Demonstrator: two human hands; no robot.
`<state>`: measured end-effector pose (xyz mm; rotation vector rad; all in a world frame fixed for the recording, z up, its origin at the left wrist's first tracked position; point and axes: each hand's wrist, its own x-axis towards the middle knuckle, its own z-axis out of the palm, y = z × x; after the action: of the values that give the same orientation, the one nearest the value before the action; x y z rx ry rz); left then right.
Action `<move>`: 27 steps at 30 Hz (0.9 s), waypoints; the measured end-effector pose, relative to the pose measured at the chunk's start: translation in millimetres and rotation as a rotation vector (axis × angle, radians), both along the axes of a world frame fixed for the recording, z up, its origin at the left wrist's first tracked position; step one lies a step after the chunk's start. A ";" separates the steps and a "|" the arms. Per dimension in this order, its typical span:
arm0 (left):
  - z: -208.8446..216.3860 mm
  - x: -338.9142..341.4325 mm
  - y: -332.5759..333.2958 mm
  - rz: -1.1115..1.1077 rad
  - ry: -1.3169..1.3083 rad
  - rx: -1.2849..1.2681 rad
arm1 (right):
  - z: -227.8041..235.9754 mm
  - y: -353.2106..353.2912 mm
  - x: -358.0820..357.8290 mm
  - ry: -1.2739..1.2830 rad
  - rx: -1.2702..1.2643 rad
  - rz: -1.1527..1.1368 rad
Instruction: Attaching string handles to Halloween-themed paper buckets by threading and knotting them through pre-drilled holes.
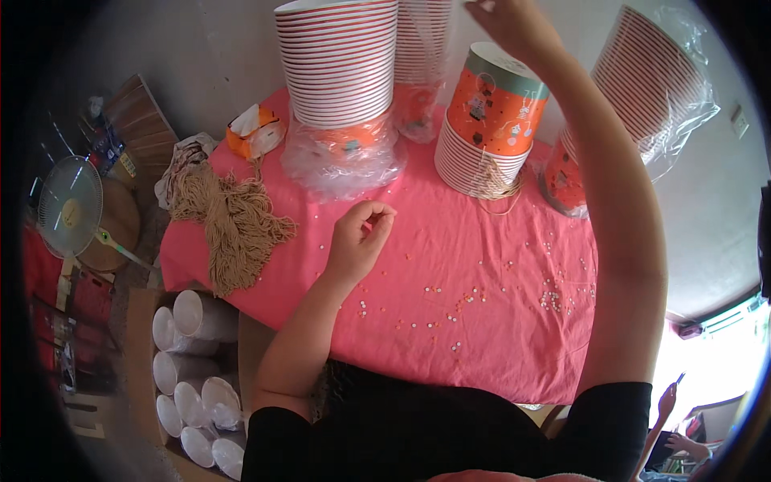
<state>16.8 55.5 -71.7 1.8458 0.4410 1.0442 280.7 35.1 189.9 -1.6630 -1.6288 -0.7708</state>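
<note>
My left hand (360, 239) is raised over the pink-covered table (385, 265), thumb and forefinger brought together in a pinch; anything between them is too small to see. Up at the top edge, my right hand (506, 20) reaches past an upside-down stack of paper buckets (496, 112). Its fingers look pinched and are partly cut off by the frame, so what they hold cannot be made out. The topmost bucket is orange with printed figures and a green band. Thin tan cords (499, 181) hang at the stack's lower rims.
Tall bucket stacks (337, 68) in clear plastic stand behind. A tan cord bundle (237, 229) lies at left beside an orange-and-white packet (255, 131). Small white and orange discs (470, 297) dot the cloth. A carton (144, 321) of white cylinders and a fan (71, 206) are at left.
</note>
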 end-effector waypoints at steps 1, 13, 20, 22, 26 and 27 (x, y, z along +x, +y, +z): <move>1.3 0.8 -0.7 -0.002 -0.007 0.011 | 3.9 7.3 -14.4 -0.109 -0.019 0.038; 3.3 6.4 -2.4 -0.014 -0.058 0.055 | 26.7 72.5 -54.0 -0.268 -0.349 0.185; -0.8 -0.8 -0.2 -0.010 -0.062 0.060 | 34.3 67.1 -81.4 -0.057 -0.411 0.151; -1.1 -1.0 0.2 -0.013 -0.075 0.060 | 36.0 70.2 -80.3 -0.098 -0.383 0.194; 2.3 2.9 -2.4 -0.020 -0.059 0.044 | 32.0 83.6 -38.4 -0.138 -0.236 0.598; 2.0 1.2 -1.8 -0.015 -0.047 0.045 | 34.9 81.0 -52.9 -0.118 -0.241 0.406</move>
<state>18.0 53.7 -69.7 1.8579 0.3778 1.0932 227.8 116.1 224.9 -1.3894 -2.1246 -0.4892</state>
